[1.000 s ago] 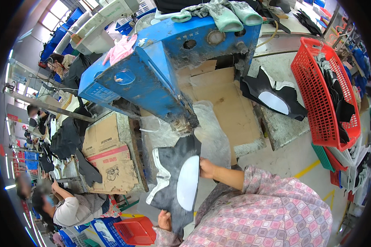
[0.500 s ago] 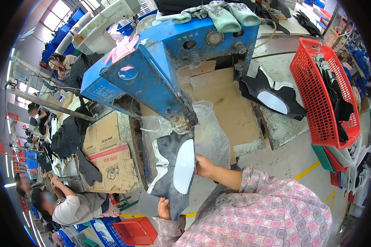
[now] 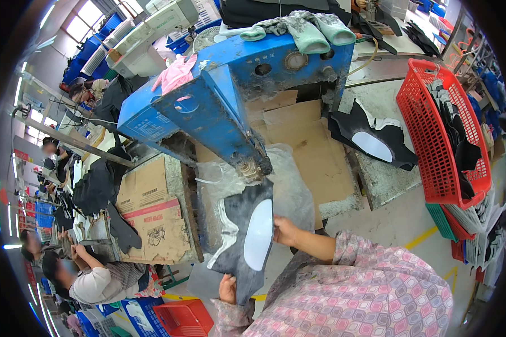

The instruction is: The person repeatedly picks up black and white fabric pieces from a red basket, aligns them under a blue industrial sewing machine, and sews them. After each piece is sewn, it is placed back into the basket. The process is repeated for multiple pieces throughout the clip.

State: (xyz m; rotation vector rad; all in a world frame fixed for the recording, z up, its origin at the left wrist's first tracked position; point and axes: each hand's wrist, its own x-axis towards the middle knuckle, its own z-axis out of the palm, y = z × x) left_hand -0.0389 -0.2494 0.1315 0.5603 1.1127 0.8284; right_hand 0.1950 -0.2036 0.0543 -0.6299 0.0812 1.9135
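Both my hands hold a dark cut shoe-upper piece [image 3: 239, 227] with a white oval patch and a white edge strip. My left hand [image 3: 227, 288] grips its near lower corner. My right hand [image 3: 284, 230] pinches its right edge beside the oval. The piece's far end lies under the head of the blue press machine [image 3: 208, 112], on clear plastic sheeting [image 3: 289, 180] over the work surface.
Brown cardboard [image 3: 312, 146] covers the bench behind the machine. More dark upper pieces [image 3: 371, 140] lie at the right. A red basket [image 3: 438, 129] holds dark pieces at far right. Cardboard boxes [image 3: 152, 219] stand left. Other people sit at lower left [image 3: 95, 278].
The dark piece has moved up and away from me, its far end now under the blue machine's head. Both hands followed it forward.
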